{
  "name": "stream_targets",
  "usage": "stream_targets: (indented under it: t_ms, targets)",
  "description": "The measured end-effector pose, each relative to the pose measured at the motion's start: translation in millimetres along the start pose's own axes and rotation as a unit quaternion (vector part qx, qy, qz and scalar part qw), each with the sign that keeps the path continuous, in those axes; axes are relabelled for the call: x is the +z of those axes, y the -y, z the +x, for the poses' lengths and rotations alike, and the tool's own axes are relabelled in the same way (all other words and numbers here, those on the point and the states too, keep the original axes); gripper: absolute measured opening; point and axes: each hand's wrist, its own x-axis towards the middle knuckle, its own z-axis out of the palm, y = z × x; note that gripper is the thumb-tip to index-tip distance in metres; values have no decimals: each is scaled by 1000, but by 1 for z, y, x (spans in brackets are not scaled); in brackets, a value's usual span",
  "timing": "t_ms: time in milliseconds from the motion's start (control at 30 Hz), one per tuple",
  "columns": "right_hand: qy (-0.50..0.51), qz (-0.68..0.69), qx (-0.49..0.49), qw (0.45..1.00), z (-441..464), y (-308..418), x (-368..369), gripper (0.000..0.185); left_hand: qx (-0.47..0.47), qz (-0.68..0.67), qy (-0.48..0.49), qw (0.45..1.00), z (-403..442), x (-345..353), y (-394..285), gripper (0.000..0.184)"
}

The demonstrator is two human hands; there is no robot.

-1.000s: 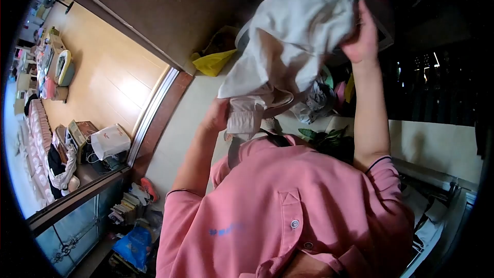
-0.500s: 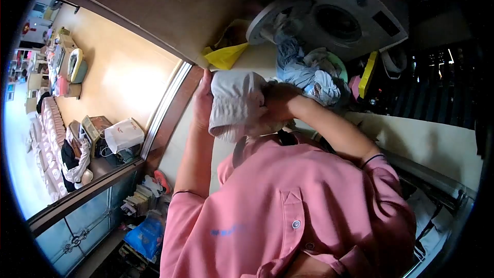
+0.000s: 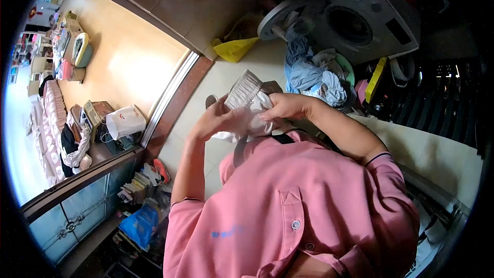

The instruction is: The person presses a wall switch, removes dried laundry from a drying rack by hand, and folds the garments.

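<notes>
A pale grey garment with a gathered elastic band (image 3: 244, 90) is bunched up in front of my chest, with whiter cloth below the band. My left hand (image 3: 215, 119) grips its left side near the band. On the other side, my right hand (image 3: 288, 108) pinches the cloth between thumb and fingers. The two hands are close together, at about the same height. Part of the garment is hidden behind the fingers.
Beyond my hands, a washing machine (image 3: 368, 15) has its round door open. Blue-grey clothes (image 3: 319, 80) fill a green basin beside it. A yellow bag (image 3: 235, 49) lies by the wall. At left are a door track (image 3: 170, 105), a white paper bag (image 3: 126, 122) and a blue bag (image 3: 139, 225).
The spread garment has been brought down and gathered between my hands. My right hand has come down from the upper right towards my left hand. The washing machine and clothes have come into view.
</notes>
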Motion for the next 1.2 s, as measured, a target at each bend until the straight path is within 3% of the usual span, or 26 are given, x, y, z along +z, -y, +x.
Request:
stream_targets:
  t_ms: [33,133,267,367,433,500,700,800,933,1200]
  targets:
    - [-1,55,-7,998,-1,0,1,24,34,-2,3,999,1,1,4,49]
    - [-13,199,-26,980,-6,2,4,35,-24,135,1,991,-1,-2,8,36]
    - [-65,219,-112,967,-17,7,-8,32,121,-3,-163,979,-11,-8,10,25]
    - [-147,276,-194,930,-20,12,-8,35,132,-2,-180,975,-19,-8,18,24]
    - [-131,357,-249,891,-23,15,-20,34,136,-84,-219,963,-24,-5,18,23]
    - [-121,354,-277,885,-28,17,-27,36,108,-196,-218,950,-32,-6,14,23]
    - [-161,352,-256,886,-31,27,-21,38,46,-225,-197,953,-52,10,16,28]
    - [-220,260,-237,910,-25,28,-26,38,44,-269,-192,943,-55,18,14,28]
    - [-268,155,-196,930,-15,31,-32,34,40,-268,-209,940,-56,22,19,29]
    - [-294,120,-181,931,-15,37,-36,43,57,-238,-243,939,-58,26,19,22]
